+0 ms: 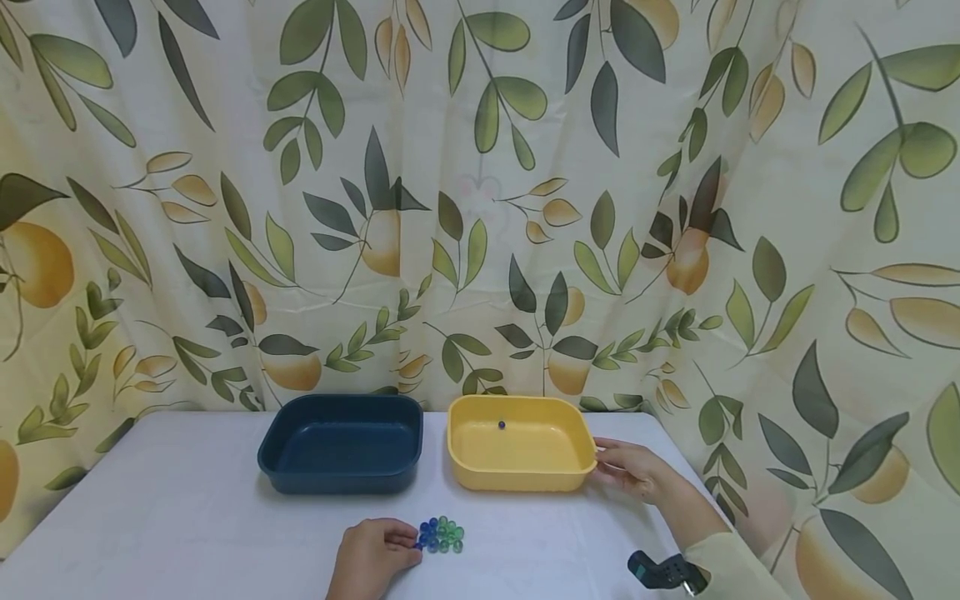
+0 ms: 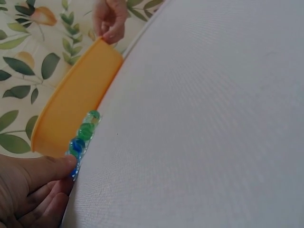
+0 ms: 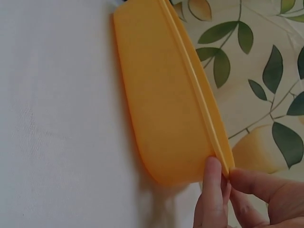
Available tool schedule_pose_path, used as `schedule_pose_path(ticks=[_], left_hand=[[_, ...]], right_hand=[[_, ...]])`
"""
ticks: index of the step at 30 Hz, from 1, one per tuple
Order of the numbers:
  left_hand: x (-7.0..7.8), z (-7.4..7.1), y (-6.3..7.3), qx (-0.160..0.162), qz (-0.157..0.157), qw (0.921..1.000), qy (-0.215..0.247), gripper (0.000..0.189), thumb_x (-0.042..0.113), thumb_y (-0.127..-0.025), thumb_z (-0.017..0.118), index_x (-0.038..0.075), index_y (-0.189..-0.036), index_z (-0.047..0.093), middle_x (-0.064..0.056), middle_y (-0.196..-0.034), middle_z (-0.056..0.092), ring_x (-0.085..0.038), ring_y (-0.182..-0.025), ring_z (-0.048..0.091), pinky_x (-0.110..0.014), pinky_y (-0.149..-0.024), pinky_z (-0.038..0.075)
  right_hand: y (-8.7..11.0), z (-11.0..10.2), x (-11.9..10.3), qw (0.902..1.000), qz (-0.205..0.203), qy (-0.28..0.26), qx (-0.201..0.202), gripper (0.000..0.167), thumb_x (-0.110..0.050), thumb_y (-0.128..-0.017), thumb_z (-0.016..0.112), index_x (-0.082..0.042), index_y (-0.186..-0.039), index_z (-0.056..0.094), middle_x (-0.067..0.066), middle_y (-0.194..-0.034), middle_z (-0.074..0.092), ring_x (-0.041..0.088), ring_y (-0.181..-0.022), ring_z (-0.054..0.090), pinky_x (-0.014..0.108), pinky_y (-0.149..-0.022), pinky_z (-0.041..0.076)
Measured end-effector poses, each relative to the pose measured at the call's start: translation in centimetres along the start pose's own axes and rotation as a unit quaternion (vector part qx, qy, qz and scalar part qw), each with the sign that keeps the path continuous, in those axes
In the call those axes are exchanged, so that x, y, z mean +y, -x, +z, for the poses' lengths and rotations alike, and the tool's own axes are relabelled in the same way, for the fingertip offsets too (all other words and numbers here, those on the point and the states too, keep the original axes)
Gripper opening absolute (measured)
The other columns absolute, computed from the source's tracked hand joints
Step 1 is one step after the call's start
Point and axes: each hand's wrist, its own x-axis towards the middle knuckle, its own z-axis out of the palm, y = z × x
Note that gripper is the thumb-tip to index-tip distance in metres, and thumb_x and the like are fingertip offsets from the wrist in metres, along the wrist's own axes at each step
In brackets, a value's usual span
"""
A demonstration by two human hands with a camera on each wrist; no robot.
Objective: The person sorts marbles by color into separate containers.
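Note:
Several glass marbles (image 1: 442, 534), blue on the left and green on the right, lie bunched on the white cloth. At the bunch's left edge my left hand (image 1: 377, 557) pinches a blue marble (image 1: 418, 546) between thumb and fingers; in the left wrist view the thumb partly hides it. A yellow bin (image 1: 517, 481) stands behind the marbles with one small dark marble (image 1: 502, 425) inside. My right hand (image 1: 633, 471) grips this bin's right end. The right wrist view shows the thumb and fingers on either side of its rim (image 3: 209, 114).
A dark blue bin (image 1: 341, 482) stands left of the yellow one, a narrow gap between them. Both are near the back edge of the white-covered table (image 1: 187, 517). A leaf-patterned curtain (image 1: 480, 333) hangs behind. A black device (image 1: 663, 572) is at my right sleeve.

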Motion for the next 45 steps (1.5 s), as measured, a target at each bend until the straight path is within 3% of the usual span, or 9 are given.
schedule_pose_path(ticks=[10,16,23,28,37,45], left_hand=[[-0.1,0.2,-0.1,0.006,-0.011,0.9999,0.001,0.018,0.013,-0.075,0.085,0.01,-0.09,0.076,0.007,-0.075,0.07,-0.008,-0.068,0.065,-0.033,-0.07,0.059],[-0.2,0.3,-0.2,0.005,-0.016,0.9999,0.001,0.018,0.014,-0.074,0.085,0.01,-0.09,0.076,0.007,-0.075,0.07,-0.008,-0.068,0.064,-0.033,-0.071,0.059],[-0.2,0.4,-0.2,0.006,-0.017,0.9998,-0.004,0.018,0.014,-0.075,0.084,0.009,-0.091,0.076,0.006,-0.076,0.07,-0.009,-0.069,0.065,-0.034,-0.071,0.059],[-0.1,0.4,-0.1,0.007,-0.021,0.9998,0.0,0.018,0.014,-0.076,0.084,0.01,-0.091,0.076,0.006,-0.075,0.07,-0.008,-0.069,0.064,-0.034,-0.072,0.059],[-0.2,0.2,-0.1,0.004,-0.015,0.9999,0.008,0.018,0.015,-0.076,0.084,0.009,-0.091,0.076,0.006,-0.076,0.07,-0.008,-0.069,0.065,-0.033,-0.07,0.059],[-0.2,0.1,-0.1,0.005,-0.016,0.9998,0.007,0.018,0.016,-0.075,0.084,0.01,-0.091,0.076,0.006,-0.076,0.07,-0.009,-0.069,0.065,-0.033,-0.07,0.059]], right_hand=[[0.3,0.4,0.2,0.998,-0.044,0.042,0.018,0.056,0.001,-0.094,0.06,0.008,-0.145,0.038,0.026,-0.129,0.055,0.016,-0.084,0.069,0.031,-0.083,0.06],[0.8,0.4,0.6,0.9972,-0.06,0.045,0.002,0.059,0.001,-0.094,0.06,0.011,-0.146,0.034,0.032,-0.139,0.046,0.016,-0.086,0.07,0.033,-0.087,0.059],[1.0,0.4,1.0,0.9934,-0.097,0.062,0.003,0.059,0.002,-0.091,0.064,0.013,-0.143,0.037,0.017,-0.111,0.068,0.015,-0.082,0.07,0.032,-0.082,0.061],[0.9,0.7,1.3,0.9894,-0.124,0.075,0.013,0.056,0.004,-0.092,0.061,0.017,-0.141,0.037,0.023,-0.112,0.067,0.015,-0.079,0.07,0.03,-0.078,0.062],[0.8,1.0,1.5,0.9869,-0.128,0.089,0.041,0.053,0.004,-0.091,0.062,0.016,-0.139,0.04,0.033,-0.126,0.057,0.015,-0.079,0.07,0.03,-0.077,0.062],[0.7,1.2,1.8,0.9869,-0.126,0.083,0.057,0.051,0.001,-0.092,0.061,0.015,-0.138,0.043,0.032,-0.13,0.055,0.013,-0.081,0.07,0.029,-0.077,0.062]])
